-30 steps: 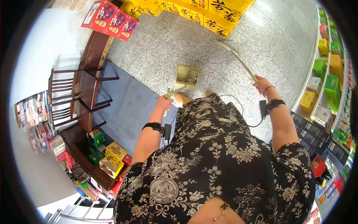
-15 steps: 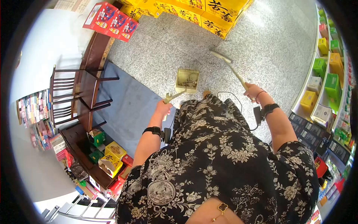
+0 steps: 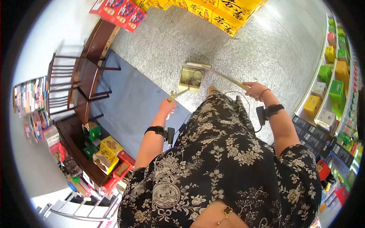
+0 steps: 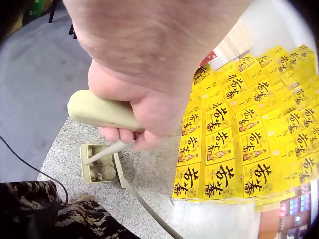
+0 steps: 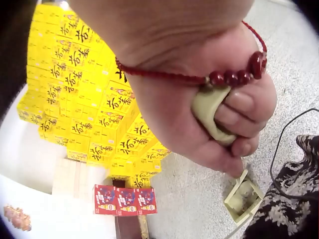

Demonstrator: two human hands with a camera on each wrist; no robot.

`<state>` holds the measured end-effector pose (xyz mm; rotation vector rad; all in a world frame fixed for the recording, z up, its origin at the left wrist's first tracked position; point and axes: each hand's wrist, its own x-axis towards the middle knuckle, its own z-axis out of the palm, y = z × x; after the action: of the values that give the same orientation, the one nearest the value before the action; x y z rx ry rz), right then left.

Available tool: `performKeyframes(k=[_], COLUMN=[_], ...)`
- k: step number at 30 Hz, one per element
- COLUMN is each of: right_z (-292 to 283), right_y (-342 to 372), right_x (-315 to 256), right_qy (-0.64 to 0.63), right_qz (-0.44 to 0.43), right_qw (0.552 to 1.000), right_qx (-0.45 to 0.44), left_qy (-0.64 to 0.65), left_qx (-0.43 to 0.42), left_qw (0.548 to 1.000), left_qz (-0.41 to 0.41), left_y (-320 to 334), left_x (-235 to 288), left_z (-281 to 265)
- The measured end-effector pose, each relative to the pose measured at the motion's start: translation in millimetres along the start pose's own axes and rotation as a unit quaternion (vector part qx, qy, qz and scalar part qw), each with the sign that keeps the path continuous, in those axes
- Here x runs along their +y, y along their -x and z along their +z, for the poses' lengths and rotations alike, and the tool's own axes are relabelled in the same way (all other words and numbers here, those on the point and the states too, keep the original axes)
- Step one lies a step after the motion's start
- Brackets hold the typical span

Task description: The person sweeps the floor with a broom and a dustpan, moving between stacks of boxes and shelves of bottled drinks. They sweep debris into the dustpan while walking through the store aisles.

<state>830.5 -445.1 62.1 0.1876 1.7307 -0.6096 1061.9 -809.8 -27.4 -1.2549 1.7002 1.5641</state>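
Note:
My left hand (image 3: 167, 106) grips the pale green handle of a long-handled dustpan (image 3: 191, 78), whose pan stands on the speckled floor ahead of my feet. Grey dusty debris lies inside the pan, as the left wrist view also shows. In my right hand (image 3: 256, 90) is the handle of a broom (image 3: 227, 77), held slanting down to the left. The broom's head lies right at the pan's far rim. Seen from the right wrist, the fingers (image 5: 239, 112) curl around the pale green handle end, below a red beaded bracelet.
Stacked yellow cartons (image 3: 228, 15) stand at the far side, near red boxes (image 3: 121, 13). A dark wooden chair (image 3: 68, 81) is at the left by a blue-grey mat (image 3: 133, 98). Shelves with boxed goods (image 3: 336, 93) line the right. A black cable (image 3: 249, 108) hangs by my right side.
My right hand has moved left and the broom's head has swept from the far right floor to the pan's far rim. The left hand has stayed nearly still, holding the dustpan.

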Motion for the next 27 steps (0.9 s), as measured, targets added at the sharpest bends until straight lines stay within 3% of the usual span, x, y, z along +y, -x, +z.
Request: performKeyframes(k=[9, 11, 15, 17, 19, 21, 23, 25, 27], right_z=[18.2, 35.5, 73.5, 98.7, 124.8, 139.6, 161.9, 174.8, 179.1], right_y=[-59.1, -42.7, -69.5, -73.0, -62.5, -70.1, -34.7, -20.2, -24.7], right_x=[18.2, 0.0, 0.5, -3.4, -10.4, -8.9, -25.4, -32.5, -32.4], right_qy=[-0.086, -0.087, -0.199, -0.113, -0.106, -0.008, 0.035, 0.090, 0.113], right_qz=[-0.004, -0.004, -0.006, -0.012, -0.012, -0.037, -0.045, -0.087, -0.076], right_qw=[0.992, 0.993, 0.975, 0.989, 0.989, 0.999, 0.998, 0.992, 0.990], right_qx=[0.095, 0.086, 0.103, 0.094, 0.105, 0.013, 0.029, -0.004, -0.038], left_qy=[-0.012, -0.014, 0.002, 0.004, 0.008, 0.008, 0.013, 0.015, -0.011], left_qx=[0.034, 0.037, 0.038, 0.049, 0.057, 0.067, 0.068, 0.067, 0.048], left_qw=[0.999, 0.999, 0.999, 0.999, 0.998, 0.997, 0.997, 0.997, 0.998], left_qz=[0.003, -0.001, -0.018, -0.019, -0.021, -0.024, -0.032, -0.039, -0.037], left_y=[22.1, 48.1, 66.0, 72.1, 79.9, 84.0, 92.4, 97.3, 99.0], left_x=[-69.3, -82.8, -112.4, -127.5, -140.7, -149.2, -153.0, -157.0, -159.3], left_z=[-25.7, -45.8, -56.0, -56.9, -56.9, -55.9, -55.7, -56.9, -57.4])
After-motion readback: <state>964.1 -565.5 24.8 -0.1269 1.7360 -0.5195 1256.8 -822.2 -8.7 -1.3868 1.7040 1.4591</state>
